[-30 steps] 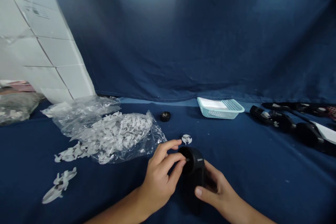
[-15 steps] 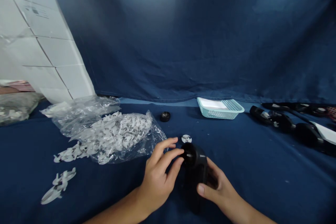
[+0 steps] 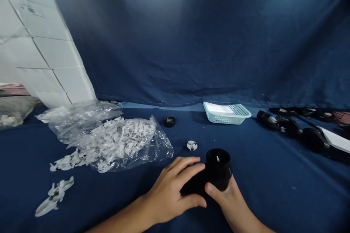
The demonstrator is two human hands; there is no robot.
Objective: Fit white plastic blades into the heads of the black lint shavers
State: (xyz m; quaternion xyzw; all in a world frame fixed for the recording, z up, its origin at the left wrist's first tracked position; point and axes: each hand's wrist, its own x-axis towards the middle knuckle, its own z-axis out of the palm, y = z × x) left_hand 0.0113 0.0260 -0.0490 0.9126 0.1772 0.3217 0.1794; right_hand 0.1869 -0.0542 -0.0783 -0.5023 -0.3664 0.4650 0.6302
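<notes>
Both my hands hold a black cylindrical part [image 3: 217, 169] low in the middle of the blue-covered table. Its open round end faces up and away, with a small white bit showing inside. My left hand [image 3: 172, 193] wraps its left side, fingers curved over it. My right hand [image 3: 226, 198] grips it from below and the right, thumb on its front. A small white plastic clip [image 3: 191, 145] lies on the cloth just beyond the part.
A clear plastic bag [image 3: 115, 140] full of white clips lies at the left, with loose clips [image 3: 54, 196] spilled near it. A small black cap [image 3: 170, 121] and a light blue basket [image 3: 226, 112] sit further back. Several black parts [image 3: 295, 131] lie at the right.
My left fingers left the part's open end and now wrap its side. The part has tilted, its opening turned up and to the right. The view shifted slightly.
</notes>
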